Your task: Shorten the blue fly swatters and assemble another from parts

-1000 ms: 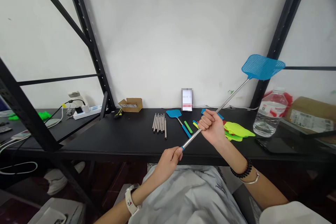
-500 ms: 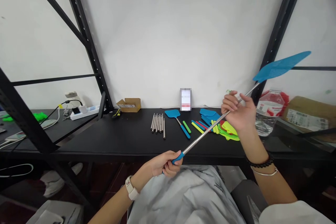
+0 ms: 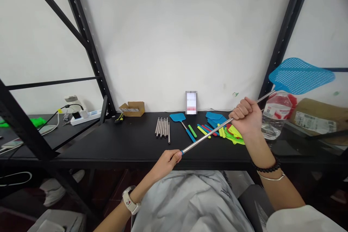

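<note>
A blue fly swatter [image 3: 203,139] with a long metal rod slants up to the right in front of me. Its handle end is wrapped by my left hand [image 3: 168,163], which hides most of the blue grip. Higher up, my right hand [image 3: 246,117] is closed round the rod below the perforated blue head. On the black table [image 3: 122,145] lies a second, shorter blue fly swatter [image 3: 178,117]. Beside it are a green grip [image 3: 192,131] and several silver rods [image 3: 162,127]. Blue swatter heads [image 3: 214,117] and yellow-green swatter heads [image 3: 234,138] lie piled behind my right forearm.
A small cardboard box [image 3: 136,108] and a phone [image 3: 191,102] stand by the wall. At right are a large clear bottle [image 3: 273,127] and a brown package [image 3: 317,121]. Black rack posts [image 3: 284,32] rise at both sides. A power strip [image 3: 86,117] lies left.
My right fingers, loosely curled before, have closed round the rod. The swatter head has turned its flat face towards me. My left hand has rolled over the handle, knuckles now upward.
</note>
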The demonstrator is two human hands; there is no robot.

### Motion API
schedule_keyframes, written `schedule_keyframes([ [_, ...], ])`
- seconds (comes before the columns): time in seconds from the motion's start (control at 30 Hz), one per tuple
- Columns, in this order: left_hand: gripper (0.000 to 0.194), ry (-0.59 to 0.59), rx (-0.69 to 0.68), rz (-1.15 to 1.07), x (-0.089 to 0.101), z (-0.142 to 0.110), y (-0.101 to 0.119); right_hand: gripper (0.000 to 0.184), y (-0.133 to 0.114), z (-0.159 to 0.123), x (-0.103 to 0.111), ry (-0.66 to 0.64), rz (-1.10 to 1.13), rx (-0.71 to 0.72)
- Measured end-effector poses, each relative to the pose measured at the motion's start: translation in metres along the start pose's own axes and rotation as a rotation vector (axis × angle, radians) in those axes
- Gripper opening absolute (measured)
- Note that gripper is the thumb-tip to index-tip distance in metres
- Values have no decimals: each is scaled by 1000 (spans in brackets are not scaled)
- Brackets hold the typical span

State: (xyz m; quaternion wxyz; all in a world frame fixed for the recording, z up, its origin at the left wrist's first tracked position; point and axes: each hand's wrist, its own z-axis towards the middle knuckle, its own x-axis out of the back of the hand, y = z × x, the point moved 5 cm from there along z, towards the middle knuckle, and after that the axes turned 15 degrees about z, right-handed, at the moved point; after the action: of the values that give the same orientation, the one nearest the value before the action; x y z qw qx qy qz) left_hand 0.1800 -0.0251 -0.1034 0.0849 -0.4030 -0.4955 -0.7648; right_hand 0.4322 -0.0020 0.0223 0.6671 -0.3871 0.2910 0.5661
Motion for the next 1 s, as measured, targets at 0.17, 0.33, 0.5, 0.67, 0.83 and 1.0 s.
schedule_keyframes([
  [0.17,49,-50,-6,-51,-1,-2,0,43,4,-3,-5,-28,-70,6],
  [0.33,45,-394,113,-473,-16,-10,2,43,12,-5,-8,-1,-97,-35],
  [0.5,45,-380,103,-433,-15,-10,4,44,14,-5,-6,26,-137,-25],
  [0.67,42,112,-26,205,11,-5,7,45,13,-8,-12,-16,-133,33],
  [0.83,28,348,-6,486,17,-9,4,45,14,-11,-14,-22,-106,60],
  [1.0,39,179,-41,268,12,-7,7,45,16,-11,-17,-42,-118,39],
])
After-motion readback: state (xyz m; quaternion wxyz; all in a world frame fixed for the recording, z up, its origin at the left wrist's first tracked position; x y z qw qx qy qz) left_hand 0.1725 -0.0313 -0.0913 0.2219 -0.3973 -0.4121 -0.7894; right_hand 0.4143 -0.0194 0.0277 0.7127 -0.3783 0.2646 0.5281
